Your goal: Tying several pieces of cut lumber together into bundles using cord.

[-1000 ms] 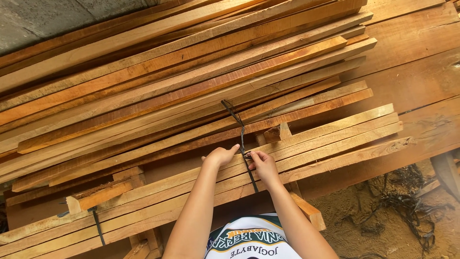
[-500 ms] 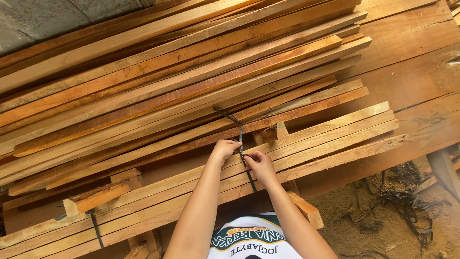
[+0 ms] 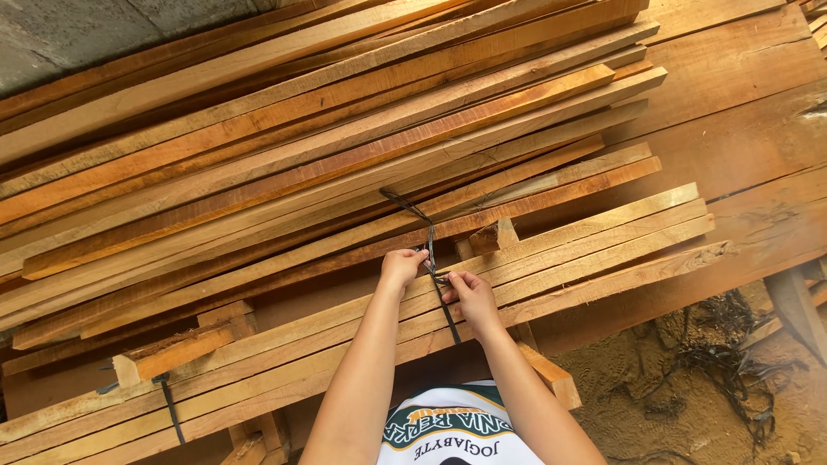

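Dark strap (image 3: 431, 250) runs across the near bundle of pale wooden slats (image 3: 594, 250), loose end trailing up over the reddish planks (image 3: 345, 164) behind. Your left hand (image 3: 401, 269) pinches the strap from the left, your right hand (image 3: 469, 293) grips it just beside, fingers closed. Second strap (image 3: 170, 405) wraps the same bundle far left. Tangled dark cord (image 3: 724, 344) lies on the dirt floor (image 3: 655, 413) right.

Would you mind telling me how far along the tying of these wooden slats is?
Done: a dark strap already binds the slats at one end. In hand: left hand and right hand pinch a second strap, its tail loose. Left: the knot isn't closed.
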